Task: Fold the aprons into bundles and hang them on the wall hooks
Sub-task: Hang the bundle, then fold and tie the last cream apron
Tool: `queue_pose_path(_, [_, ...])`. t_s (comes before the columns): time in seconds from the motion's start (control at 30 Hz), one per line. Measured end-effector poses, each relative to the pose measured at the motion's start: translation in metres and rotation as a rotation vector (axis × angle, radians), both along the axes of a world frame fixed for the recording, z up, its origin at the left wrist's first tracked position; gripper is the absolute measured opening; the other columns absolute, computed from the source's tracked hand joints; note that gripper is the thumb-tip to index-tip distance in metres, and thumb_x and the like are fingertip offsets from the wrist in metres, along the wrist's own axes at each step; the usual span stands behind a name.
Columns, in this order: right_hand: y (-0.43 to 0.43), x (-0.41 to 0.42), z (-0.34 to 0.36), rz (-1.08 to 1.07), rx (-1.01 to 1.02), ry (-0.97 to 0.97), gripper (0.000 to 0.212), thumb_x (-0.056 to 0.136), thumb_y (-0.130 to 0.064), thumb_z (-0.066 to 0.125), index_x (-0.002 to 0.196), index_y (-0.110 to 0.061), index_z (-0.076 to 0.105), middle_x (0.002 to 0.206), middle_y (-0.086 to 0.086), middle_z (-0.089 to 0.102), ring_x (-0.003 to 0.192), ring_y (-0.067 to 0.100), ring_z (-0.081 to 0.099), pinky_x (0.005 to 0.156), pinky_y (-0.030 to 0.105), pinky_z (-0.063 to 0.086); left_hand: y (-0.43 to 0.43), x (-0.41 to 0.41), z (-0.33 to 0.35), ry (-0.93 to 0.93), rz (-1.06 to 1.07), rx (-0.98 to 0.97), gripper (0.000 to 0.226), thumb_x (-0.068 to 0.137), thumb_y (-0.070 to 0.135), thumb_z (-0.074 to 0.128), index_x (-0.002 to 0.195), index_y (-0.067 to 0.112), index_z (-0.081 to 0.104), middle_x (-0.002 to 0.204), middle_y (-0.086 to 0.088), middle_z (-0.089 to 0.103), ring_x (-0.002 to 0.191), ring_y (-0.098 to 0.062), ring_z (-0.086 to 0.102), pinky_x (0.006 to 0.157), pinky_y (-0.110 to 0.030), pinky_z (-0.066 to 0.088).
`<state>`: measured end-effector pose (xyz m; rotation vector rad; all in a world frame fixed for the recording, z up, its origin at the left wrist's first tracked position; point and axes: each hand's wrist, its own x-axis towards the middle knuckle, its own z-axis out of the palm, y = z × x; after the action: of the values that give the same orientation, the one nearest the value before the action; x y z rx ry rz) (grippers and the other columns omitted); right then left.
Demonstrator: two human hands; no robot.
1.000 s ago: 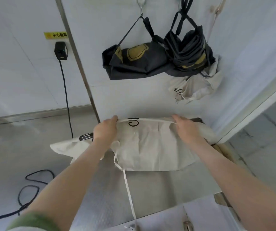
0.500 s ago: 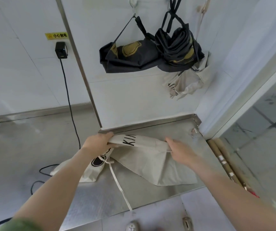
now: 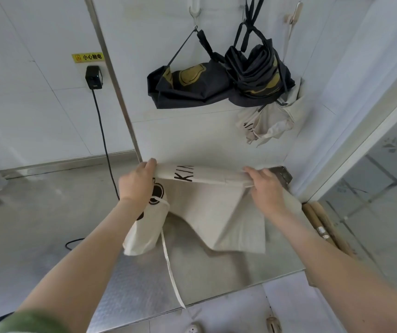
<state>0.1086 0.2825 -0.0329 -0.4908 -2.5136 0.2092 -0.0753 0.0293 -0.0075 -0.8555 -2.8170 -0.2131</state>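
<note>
Steel counter (image 3: pixel 216 280), centre frame: cream apron (image 3: pixel 212 212), half-folded, black lettering "KI…" cut off by the fold. Left hand (image 3: pixel 136 186) and right hand (image 3: pixel 267 188) each grip its folded top edge. Upper centre: black apron bundles (image 3: pixel 192 90) on wall hooks (image 3: pixel 194 13). Upper left: yellow label (image 3: pixel 87 57), "小心触电".

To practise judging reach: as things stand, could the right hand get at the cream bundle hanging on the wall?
Probably yes: only bare wall lies between the right hand and the cream bundle above it. But it grips the apron by its folded edge, so must let go first.
</note>
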Motion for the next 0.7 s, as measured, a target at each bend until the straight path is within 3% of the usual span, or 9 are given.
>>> queue_pose_path(0.13, [0.006,0.004,0.008,0.073,0.139,0.037,0.066,0.058,0.01,0.042,0.12,-0.002,0.06,0.106,0.001,0.061,0.083,0.02,0.044,0.069,0.033,0.047,-0.012,-0.008,-0.001,0.339,-0.245,0.165,0.058,0.064,-0.019,0.064,0.117,0.005,0.065,0.113,-0.012,0.068,0.079,-0.035,0.067,0.054,-0.036,0.049])
queue_pose_path(0.23, [0.003,0.016,-0.012,0.116,0.195,-0.189,0.068,0.063,0.004,0.029,0.121,-0.004,0.062,0.111,0.009,0.07,0.097,0.025,0.063,0.074,0.034,0.056,-0.022,-0.014,-0.019,0.382,-0.446,-0.007,0.054,0.062,-0.016,0.068,0.112,0.006,0.069,0.118,-0.012,0.067,0.096,-0.035,0.066,0.079,-0.047,0.054])
queue_pose_path(0.27, [0.0,0.021,-0.022,0.148,0.179,-0.283,0.069,0.063,0.005,0.03,0.123,-0.004,0.063,0.118,0.011,0.068,0.105,0.026,0.065,0.083,0.035,0.054,-0.024,-0.015,-0.028,0.262,-0.477,-0.13,0.053,0.071,-0.01,0.067,0.12,0.011,0.065,0.129,-0.008,0.061,0.113,-0.032,0.059,0.092,-0.046,0.05])
queue_pose_path(0.33, [-0.009,0.032,-0.035,0.244,0.058,-0.51,0.072,0.072,0.01,0.034,0.139,-0.01,0.048,0.144,0.009,0.047,0.134,0.025,0.045,0.108,0.03,0.033,-0.026,-0.006,-0.034,-0.139,-0.445,-0.427,0.048,0.091,0.003,0.049,0.134,0.023,0.052,0.145,0.001,0.046,0.13,-0.023,0.044,0.106,-0.037,0.039])
queue_pose_path(0.4, [-0.02,0.043,-0.048,0.337,-0.16,-0.785,0.076,0.082,0.013,0.035,0.148,-0.023,0.034,0.156,-0.002,0.029,0.144,0.016,0.025,0.114,0.024,0.019,-0.025,0.007,-0.037,-0.395,-0.403,-0.625,0.041,0.096,0.008,0.038,0.127,0.029,0.053,0.127,0.007,0.056,0.109,-0.017,0.052,0.086,-0.025,0.042])
queue_pose_path(0.47, [-0.031,0.049,-0.056,0.349,-0.263,-0.949,0.077,0.085,0.015,0.032,0.149,-0.028,0.032,0.156,-0.005,0.027,0.143,0.016,0.026,0.115,0.027,0.023,-0.022,0.019,-0.036,-0.492,-0.356,-0.764,0.036,0.098,0.012,0.034,0.121,0.03,0.056,0.097,0.011,0.056,0.09,-0.013,0.046,0.072,-0.021,0.029])
queue_pose_path(0.53, [-0.043,0.05,-0.062,0.331,-0.354,-1.09,0.075,0.087,0.013,0.029,0.149,-0.03,0.031,0.156,-0.004,0.028,0.142,0.019,0.03,0.114,0.03,0.028,-0.02,0.021,-0.04,-0.58,-0.343,-0.903,0.032,0.096,0.013,0.038,0.118,0.024,0.058,0.084,0.01,0.049,0.088,-0.015,0.045,0.076,-0.025,0.03])
queue_pose_path(0.6, [-0.051,0.052,-0.068,0.302,-0.454,-1.225,0.069,0.089,0.006,0.032,0.148,-0.029,0.032,0.154,-0.001,0.033,0.138,0.023,0.035,0.112,0.032,0.031,-0.016,0.024,-0.048,-0.733,-0.323,-1.021,0.029,0.092,0.025,0.049,0.119,0.023,0.058,0.094,0.004,0.055,0.087,-0.017,0.049,0.074,-0.026,0.039])
queue_pose_path(0.7, [-0.054,0.057,-0.077,0.31,-0.674,-1.363,0.059,0.091,-0.021,0.059,0.146,-0.026,0.038,0.146,-0.003,0.045,0.129,0.017,0.046,0.109,0.029,0.035,-0.013,0.027,-0.059,-1.055,-0.249,-0.938,0.064,0.068,0.062,0.068,0.121,0.028,0.056,0.112,0.002,0.061,0.098,-0.017,0.059,0.086,-0.028,0.05])
